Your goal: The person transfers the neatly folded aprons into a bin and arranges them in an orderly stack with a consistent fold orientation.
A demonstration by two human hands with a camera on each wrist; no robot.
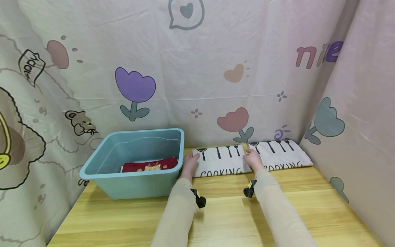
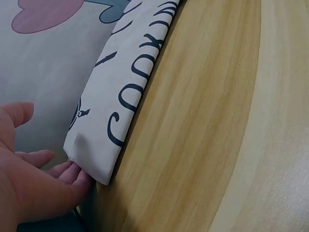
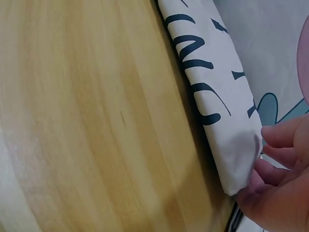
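A folded white cloth (image 1: 220, 159) printed with black utensils and the word COOKING lies flat at the back of the table. My left hand (image 1: 189, 165) is at its left end; in the left wrist view, fingertips (image 2: 79, 176) touch the cloth's end while the thumb stands apart from it. At the opposite end is my right hand (image 1: 254, 160), whose fingertips (image 3: 263, 176) touch the cloth's edge in the right wrist view. A second folded cloth (image 1: 279, 154) with the same print lies just right of the first, partly behind the right hand.
A light blue plastic bin (image 1: 139, 187) stands at the left, close beside my left hand. Inside it lies a folded red cloth (image 1: 135, 167) with a printed figure. The wooden table (image 1: 222, 219) backs onto a patterned curtain (image 1: 197, 85), which also hangs at both sides.
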